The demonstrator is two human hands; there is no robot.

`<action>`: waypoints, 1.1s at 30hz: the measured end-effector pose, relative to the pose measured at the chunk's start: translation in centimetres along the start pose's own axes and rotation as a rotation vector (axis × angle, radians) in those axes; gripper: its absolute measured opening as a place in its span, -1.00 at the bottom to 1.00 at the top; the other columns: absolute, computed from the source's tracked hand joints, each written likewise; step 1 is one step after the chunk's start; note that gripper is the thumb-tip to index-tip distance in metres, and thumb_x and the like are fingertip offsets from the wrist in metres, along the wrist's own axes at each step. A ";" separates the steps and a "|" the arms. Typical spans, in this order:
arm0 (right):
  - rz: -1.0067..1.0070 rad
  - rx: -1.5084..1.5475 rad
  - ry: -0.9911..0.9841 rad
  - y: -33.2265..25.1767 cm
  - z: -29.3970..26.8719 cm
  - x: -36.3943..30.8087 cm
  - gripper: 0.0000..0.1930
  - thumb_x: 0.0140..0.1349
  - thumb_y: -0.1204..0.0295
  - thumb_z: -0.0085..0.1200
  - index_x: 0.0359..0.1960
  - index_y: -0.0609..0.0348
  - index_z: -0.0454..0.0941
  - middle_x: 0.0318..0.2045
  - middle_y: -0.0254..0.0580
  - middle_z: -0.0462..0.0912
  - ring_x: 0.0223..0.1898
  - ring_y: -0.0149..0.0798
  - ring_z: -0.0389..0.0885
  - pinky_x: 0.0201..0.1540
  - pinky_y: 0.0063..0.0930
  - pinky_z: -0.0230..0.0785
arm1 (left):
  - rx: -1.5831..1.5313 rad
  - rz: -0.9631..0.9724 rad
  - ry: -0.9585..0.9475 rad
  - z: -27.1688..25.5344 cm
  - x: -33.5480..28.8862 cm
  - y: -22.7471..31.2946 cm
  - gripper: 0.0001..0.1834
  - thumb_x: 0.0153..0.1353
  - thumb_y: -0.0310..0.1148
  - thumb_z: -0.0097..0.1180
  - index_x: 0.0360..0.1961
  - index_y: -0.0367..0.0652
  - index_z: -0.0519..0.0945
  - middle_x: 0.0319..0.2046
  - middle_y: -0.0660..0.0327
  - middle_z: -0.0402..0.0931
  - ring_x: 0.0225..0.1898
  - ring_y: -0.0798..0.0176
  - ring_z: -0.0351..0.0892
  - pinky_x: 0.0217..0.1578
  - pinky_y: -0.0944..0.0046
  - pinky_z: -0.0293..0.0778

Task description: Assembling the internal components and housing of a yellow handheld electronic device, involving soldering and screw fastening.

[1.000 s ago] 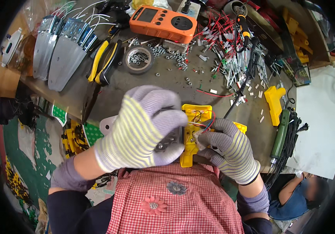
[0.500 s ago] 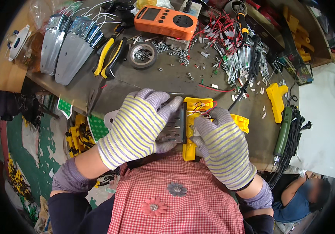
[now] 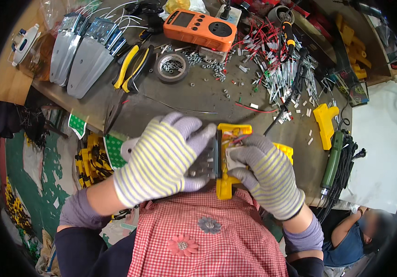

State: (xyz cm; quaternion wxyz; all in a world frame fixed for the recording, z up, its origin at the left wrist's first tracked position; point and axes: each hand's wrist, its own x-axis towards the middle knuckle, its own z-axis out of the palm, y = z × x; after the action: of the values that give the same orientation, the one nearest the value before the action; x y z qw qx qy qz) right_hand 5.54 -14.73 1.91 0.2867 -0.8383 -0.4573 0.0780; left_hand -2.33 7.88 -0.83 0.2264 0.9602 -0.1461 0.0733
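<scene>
My left hand [image 3: 161,161], in a striped knit glove, is closed around a slotted grey metal piece [image 3: 204,161] with a dark upright edge. Against that edge sits a yellow plastic housing [image 3: 225,188], open on its upper side, with thin wires inside. My right hand [image 3: 272,175], gloved the same way, pinches a small white block-shaped part [image 3: 234,158] over the housing. Its fingers hide part of the wires and the housing's right arm. A rounded pale end with a hole [image 3: 128,148] shows left of my left hand.
An orange meter [image 3: 199,28], a tape roll [image 3: 171,67] with nuts inside and yellow-black pliers [image 3: 133,68] lie at the back. Red wires and metal-leaded parts heap at the right, near a yellow handle piece [image 3: 325,124] and a green soldering iron [image 3: 332,166]. A co-worker [image 3: 346,237] sits lower right.
The housing and metal piece sit slightly lower in view. My right fingers have shifted from the wires, and the white part between them now shows more fully.
</scene>
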 end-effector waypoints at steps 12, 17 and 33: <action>-0.060 -0.011 -0.104 0.7 -1.3 -0.4 -0.65 -0.20 0.27 0.42 -0.37 0.13 0.61 -0.29 -0.18 0.64 -0.21 -0.08 0.58 -0.14 -0.17 0.45 | -0.056 -0.048 -0.143 -1.3 -0.5 2.0 -0.08 -0.25 0.11 0.43 0.11 -0.29 0.54 -0.05 -0.07 0.53 -0.04 -0.12 0.57 0.09 -0.06 0.45; -0.029 -0.068 -0.097 0.1 -1.2 -0.9 -0.65 -0.19 0.26 0.41 -0.39 0.15 0.59 -0.31 -0.18 0.63 -0.22 -0.09 0.59 -0.20 -0.14 0.46 | -0.036 -0.043 -0.173 -1.4 -0.1 2.3 -0.09 -0.23 0.11 0.43 0.12 -0.28 0.54 -0.05 -0.07 0.54 -0.07 -0.12 0.59 0.07 -0.06 0.47; -0.342 -0.164 0.200 2.6 -0.5 -2.3 -0.65 -0.09 0.35 0.20 -0.18 0.10 0.63 -0.17 -0.23 0.62 -0.15 -0.15 0.60 -0.15 -0.23 0.51 | -0.085 -0.059 -0.160 -2.8 1.5 2.1 -0.08 -0.29 0.06 0.45 0.13 -0.25 0.55 -0.04 -0.05 0.52 -0.04 -0.14 0.55 0.09 -0.05 0.44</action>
State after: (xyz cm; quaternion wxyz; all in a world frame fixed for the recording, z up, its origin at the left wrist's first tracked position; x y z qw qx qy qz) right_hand 6.29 -17.93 0.56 0.2703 -0.7725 -0.5671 -0.0930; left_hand -1.75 6.96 2.86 0.2565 0.9565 -0.1384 -0.0165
